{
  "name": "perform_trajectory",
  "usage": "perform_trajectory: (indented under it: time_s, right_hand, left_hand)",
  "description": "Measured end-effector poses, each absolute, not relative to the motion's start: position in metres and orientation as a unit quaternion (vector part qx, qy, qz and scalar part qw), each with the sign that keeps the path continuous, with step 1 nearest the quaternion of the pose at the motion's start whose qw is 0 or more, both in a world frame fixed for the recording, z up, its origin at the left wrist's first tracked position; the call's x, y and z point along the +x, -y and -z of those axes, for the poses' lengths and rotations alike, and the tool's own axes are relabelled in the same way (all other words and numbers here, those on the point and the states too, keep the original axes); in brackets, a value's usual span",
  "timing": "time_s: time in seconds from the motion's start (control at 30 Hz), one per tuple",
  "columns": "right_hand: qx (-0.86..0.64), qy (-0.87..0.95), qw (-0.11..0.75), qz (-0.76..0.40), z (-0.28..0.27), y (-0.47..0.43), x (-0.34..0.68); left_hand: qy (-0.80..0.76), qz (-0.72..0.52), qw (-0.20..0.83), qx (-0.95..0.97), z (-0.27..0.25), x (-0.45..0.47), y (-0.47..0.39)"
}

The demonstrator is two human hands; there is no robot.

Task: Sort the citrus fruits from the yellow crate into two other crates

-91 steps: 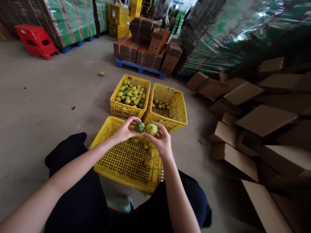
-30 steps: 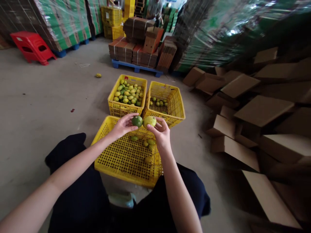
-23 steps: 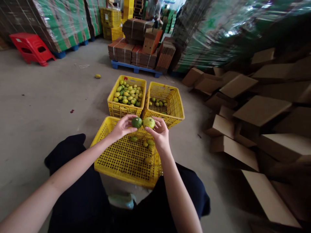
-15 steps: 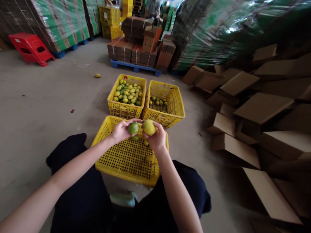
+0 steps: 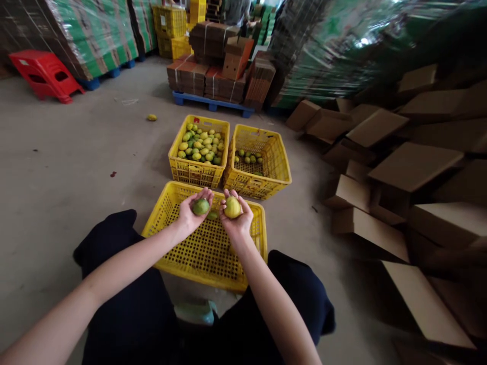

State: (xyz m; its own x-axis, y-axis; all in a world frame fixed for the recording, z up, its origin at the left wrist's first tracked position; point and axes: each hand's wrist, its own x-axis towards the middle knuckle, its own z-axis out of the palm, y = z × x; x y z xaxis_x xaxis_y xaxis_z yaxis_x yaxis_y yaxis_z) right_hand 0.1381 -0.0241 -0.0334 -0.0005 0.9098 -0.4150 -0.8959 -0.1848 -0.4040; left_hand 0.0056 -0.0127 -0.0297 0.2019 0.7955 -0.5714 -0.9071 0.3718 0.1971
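Note:
My left hand [image 5: 189, 213] cradles a green lemon [image 5: 201, 206] in its upturned palm, fingers curled lightly beneath. Beside it, my right hand [image 5: 240, 223] holds a yellow lemon [image 5: 232, 207] the same way. Both hands are above the near yellow crate [image 5: 201, 263], apart from each other. In that crate a green fruit [image 5: 212, 216] shows between the hands; other contents are partly hidden by my right hand and forearm. Behind it stand a yellow crate [image 5: 198, 175] filled with green and yellow lemons and another yellow crate [image 5: 279, 157] with several greenish lemons at its bottom.
A loose lemon [image 5: 151, 117] lies on the floor near a red stool [image 5: 45, 76]. Flattened cartons [image 5: 226, 88] are stacked on a blue pallet [image 5: 212, 105]. Open cardboard boxes [image 5: 414, 167] are heaped at the right. A person [image 5: 238, 11] is partly visible far back.
My hands have drawn slightly apart and turned palms up. The green lemon has moved left and lower, and both lemons now rest in the palms.

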Motion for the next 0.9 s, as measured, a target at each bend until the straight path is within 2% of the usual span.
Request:
perform_trajectory:
  time_s: [0.9]
  right_hand:
    - [-0.296, -0.009, 0.628, -0.720, 0.0367, 0.0274, 0.1317]
  left_hand:
    - [-0.279, -0.528, 0.794, -0.115, 0.0274, 0.0050, 0.0146]
